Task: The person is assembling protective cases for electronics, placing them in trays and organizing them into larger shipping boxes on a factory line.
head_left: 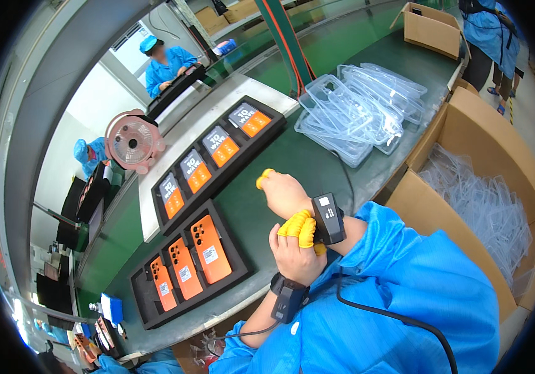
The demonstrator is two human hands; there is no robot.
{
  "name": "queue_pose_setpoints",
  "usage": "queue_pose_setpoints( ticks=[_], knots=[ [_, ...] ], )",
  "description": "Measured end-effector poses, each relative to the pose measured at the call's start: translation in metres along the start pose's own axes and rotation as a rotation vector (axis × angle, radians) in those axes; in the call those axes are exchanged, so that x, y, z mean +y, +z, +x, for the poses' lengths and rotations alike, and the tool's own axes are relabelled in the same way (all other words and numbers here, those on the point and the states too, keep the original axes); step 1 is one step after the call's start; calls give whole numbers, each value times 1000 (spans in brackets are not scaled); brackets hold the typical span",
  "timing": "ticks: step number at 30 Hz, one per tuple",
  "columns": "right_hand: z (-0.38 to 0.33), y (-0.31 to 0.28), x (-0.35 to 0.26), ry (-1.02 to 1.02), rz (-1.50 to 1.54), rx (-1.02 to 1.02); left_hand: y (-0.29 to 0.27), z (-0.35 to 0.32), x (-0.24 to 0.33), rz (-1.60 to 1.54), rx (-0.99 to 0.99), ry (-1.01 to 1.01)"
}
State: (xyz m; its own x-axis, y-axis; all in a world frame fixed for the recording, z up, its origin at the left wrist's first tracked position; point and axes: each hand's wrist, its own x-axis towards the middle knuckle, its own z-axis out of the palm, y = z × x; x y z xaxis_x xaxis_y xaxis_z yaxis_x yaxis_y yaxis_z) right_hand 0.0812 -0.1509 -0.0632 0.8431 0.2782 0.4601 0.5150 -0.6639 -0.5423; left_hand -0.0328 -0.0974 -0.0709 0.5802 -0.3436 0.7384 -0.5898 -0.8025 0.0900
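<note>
My left hand [298, 252], with yellow finger cots on several fingers, closes round my right wrist. Its fingers press at the black wristband [328, 218] there, which carries a boxy device. My right hand [284, 192] is held above the green bench, back of the hand up. One yellow-tipped finger shows; its other fingers are hidden beneath. Left of my hands lies a black foam tray [239, 265] with three orange phone-shaped pieces [210, 249], each with camera rings and a white label; its leftmost part holds none. A second black wristband device [288, 299] sits on my left wrist.
Beyond is another black tray [274, 128] with several grey-and-orange phone-shaped pieces [221, 146]. Clear plastic trays [361, 106] are piled at the far right. An open carton [492, 134] of clear plastic pieces stands by my right arm. A pink fan [133, 142] and co-workers are across the bench.
</note>
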Motion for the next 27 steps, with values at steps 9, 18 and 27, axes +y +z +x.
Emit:
queue_pose_setpoints(
  ticks=[9, 18, 27],
  knots=[
    [-7, 17, 14, 149, -46, -174, -1, 18, -25, -26, 3, -139],
    [-55, -17, -4, 205, 71, -306, -18, 15, -49, -538, -192, -633],
    [-106, -82, -27, 145, -364, -336, -21, 27, -31, -997, -533, -544]
  ],
)
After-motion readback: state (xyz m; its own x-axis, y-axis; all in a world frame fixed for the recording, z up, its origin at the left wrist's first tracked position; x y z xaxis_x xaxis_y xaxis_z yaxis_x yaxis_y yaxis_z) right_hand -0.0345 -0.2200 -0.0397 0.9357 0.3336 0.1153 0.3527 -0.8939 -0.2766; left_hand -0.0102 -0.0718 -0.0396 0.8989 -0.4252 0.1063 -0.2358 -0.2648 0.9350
